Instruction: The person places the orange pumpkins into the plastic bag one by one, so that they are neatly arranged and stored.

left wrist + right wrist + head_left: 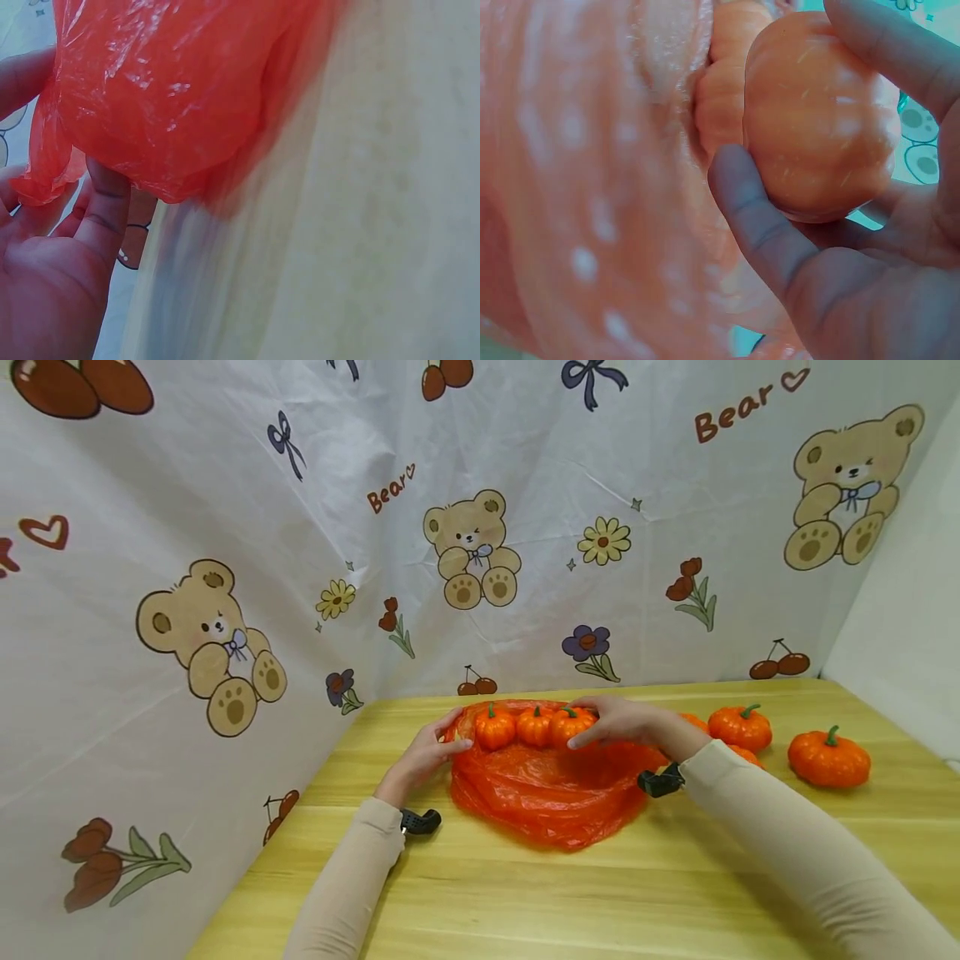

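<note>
A red plastic bag (555,810) lies spread on the table, its mouth facing up. Two small orange pumpkins, a left one (495,727) and a middle one (533,727), sit side by side at its back. My right hand (626,724) grips a third pumpkin (821,120) beside them, thumb and fingers around its sides; its green stem shows in the head view. At the bag's left edge, my left hand (426,753) holds the thin plastic. Crumpled film (165,90) passes between its fingers in the left wrist view, where the fingertips are partly hidden.
On the right of the wooden table (525,902) stand more orange pumpkins, one near the back (740,728) and one farther right (828,758). Others are partly hidden behind my right forearm. A bear-patterned cloth (525,635) hangs behind the table and along its left.
</note>
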Action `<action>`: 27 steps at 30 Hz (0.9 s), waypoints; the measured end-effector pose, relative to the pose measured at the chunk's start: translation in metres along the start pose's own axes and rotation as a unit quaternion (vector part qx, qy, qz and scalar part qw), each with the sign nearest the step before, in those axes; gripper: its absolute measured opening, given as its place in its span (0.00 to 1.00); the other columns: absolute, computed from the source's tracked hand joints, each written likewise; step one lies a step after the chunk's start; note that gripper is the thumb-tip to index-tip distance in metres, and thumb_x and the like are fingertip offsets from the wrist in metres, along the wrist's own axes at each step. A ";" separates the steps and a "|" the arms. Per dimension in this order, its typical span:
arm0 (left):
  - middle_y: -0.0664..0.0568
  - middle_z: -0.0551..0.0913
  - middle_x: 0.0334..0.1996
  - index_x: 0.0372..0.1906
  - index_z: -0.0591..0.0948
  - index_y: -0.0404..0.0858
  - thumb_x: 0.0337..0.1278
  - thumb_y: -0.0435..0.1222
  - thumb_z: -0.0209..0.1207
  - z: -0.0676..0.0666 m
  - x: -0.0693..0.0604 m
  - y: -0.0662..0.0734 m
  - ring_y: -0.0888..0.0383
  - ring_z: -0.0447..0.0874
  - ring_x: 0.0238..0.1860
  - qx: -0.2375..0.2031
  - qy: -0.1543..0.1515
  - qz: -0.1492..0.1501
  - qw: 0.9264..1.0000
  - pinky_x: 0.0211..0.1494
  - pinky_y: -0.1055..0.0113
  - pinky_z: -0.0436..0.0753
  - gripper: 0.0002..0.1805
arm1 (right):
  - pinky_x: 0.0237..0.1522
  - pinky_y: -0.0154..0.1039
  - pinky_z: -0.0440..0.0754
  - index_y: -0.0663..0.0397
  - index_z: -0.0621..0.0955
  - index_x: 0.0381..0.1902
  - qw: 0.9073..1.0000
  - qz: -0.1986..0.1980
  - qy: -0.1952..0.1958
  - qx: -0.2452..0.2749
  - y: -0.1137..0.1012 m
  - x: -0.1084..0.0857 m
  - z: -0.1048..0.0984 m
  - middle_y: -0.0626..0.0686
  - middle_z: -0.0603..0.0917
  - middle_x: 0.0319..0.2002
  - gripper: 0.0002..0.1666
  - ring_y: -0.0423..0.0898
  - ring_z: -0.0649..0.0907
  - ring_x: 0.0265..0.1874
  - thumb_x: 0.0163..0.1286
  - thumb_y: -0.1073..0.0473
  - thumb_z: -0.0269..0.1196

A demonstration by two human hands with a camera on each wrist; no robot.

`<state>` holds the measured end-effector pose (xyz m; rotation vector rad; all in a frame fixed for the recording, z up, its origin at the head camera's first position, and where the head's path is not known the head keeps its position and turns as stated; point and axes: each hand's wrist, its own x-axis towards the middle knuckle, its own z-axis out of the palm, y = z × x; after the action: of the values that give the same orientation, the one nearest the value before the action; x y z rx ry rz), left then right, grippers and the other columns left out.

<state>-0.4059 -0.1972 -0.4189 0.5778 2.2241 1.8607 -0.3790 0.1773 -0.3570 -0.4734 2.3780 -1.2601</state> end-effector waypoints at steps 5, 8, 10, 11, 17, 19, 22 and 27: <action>0.47 0.55 0.83 0.83 0.56 0.43 0.64 0.32 0.65 0.002 -0.002 -0.001 0.43 0.67 0.76 0.009 0.001 0.000 1.000 0.68 0.59 0.80 0.46 | 0.57 0.48 0.85 0.54 0.59 0.80 1.000 0.001 0.014 0.003 0.009 0.006 0.004 0.67 0.68 0.72 0.56 0.56 0.77 0.61 0.63 0.51 0.76; 0.47 0.55 0.83 0.83 0.55 0.42 0.65 0.31 0.64 0.003 -0.002 0.001 0.42 0.66 0.76 0.008 0.002 0.001 1.000 0.68 0.59 0.81 0.45 | 0.57 0.49 0.85 0.54 0.58 0.81 1.000 0.006 0.024 0.012 0.011 0.007 0.004 0.67 0.68 0.71 0.56 0.56 0.78 0.60 0.63 0.52 0.76; 0.47 0.54 0.83 0.83 0.55 0.42 0.66 0.31 0.63 0.003 -0.003 0.002 0.42 0.66 0.77 0.005 0.002 -0.001 1.000 0.68 0.59 0.81 0.45 | 0.53 0.48 0.86 0.54 0.57 0.81 0.999 0.011 0.031 0.016 0.011 0.008 0.004 0.66 0.70 0.70 0.57 0.54 0.79 0.55 0.63 0.52 0.76; 0.47 0.54 0.83 0.83 0.55 0.42 0.66 0.31 0.63 0.003 -0.002 0.002 0.42 0.66 0.76 0.003 0.002 -0.001 1.000 0.67 0.59 0.81 0.45 | 0.51 0.47 0.86 0.54 0.57 0.81 0.999 0.013 0.034 0.019 0.011 0.008 0.005 0.66 0.69 0.69 0.57 0.53 0.79 0.53 0.63 0.53 0.76; 0.47 0.54 0.83 0.83 0.57 0.43 0.64 0.32 0.65 0.003 -0.001 0.001 0.43 0.68 0.75 0.003 0.006 -0.004 1.000 0.66 0.60 0.82 0.45 | 0.47 0.48 0.88 0.55 0.54 0.82 0.998 0.030 0.050 0.020 0.017 0.006 0.008 0.69 0.57 0.77 0.59 0.52 0.82 0.45 0.63 0.51 0.75; 0.47 0.53 0.83 0.83 0.57 0.43 0.64 0.32 0.65 0.003 -0.001 0.000 0.43 0.67 0.76 0.005 0.005 -0.002 1.000 0.67 0.61 0.82 0.45 | 0.46 0.48 0.89 0.55 0.53 0.82 0.998 0.032 0.055 0.022 0.019 0.005 0.009 0.68 0.55 0.78 0.59 0.53 0.81 0.47 0.63 0.51 0.75; 0.48 0.53 0.83 0.83 0.57 0.42 0.64 0.31 0.65 0.003 -0.001 -0.001 0.44 0.67 0.76 0.009 0.006 -0.002 1.000 0.67 0.61 0.81 0.46 | 0.45 0.48 0.89 0.54 0.53 0.82 0.997 0.034 0.060 0.031 0.023 0.005 0.011 0.68 0.57 0.77 0.59 0.53 0.80 0.49 0.64 0.51 0.74; 0.47 0.54 0.83 0.83 0.57 0.43 0.64 0.32 0.65 0.002 -0.001 0.000 0.43 0.68 0.75 0.013 0.007 0.001 1.000 0.65 0.62 0.82 0.45 | 0.41 0.46 0.90 0.53 0.50 0.83 0.996 0.041 0.072 0.043 0.027 0.008 0.013 0.67 0.59 0.75 0.61 0.52 0.82 0.42 0.65 0.48 0.74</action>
<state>-0.4042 -0.1957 -0.4199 0.5730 2.2618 1.8446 -0.3823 0.1790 -0.3873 -0.2646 2.4224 -1.3950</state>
